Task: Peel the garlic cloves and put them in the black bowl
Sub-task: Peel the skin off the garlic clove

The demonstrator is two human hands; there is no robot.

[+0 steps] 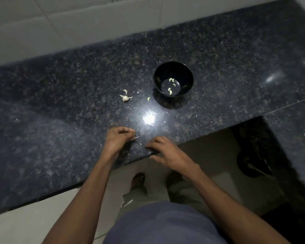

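- Left hand (119, 138) curled, pinching a small garlic clove (136, 137) at its fingertips, near counter (60, 103) edge.
- Garlic head (125, 98) left of bowl.
- Right hand (163, 152) spread loosely, fingertips on counter edge.
- Black bowl (173, 67) holds peeled cloves (170, 91).

A home kitchen is showing here; a speckled dark granite counter (60, 95) is running beneath a pale tiled wall (51, 20), with garlic scraps (125, 97) lying on it
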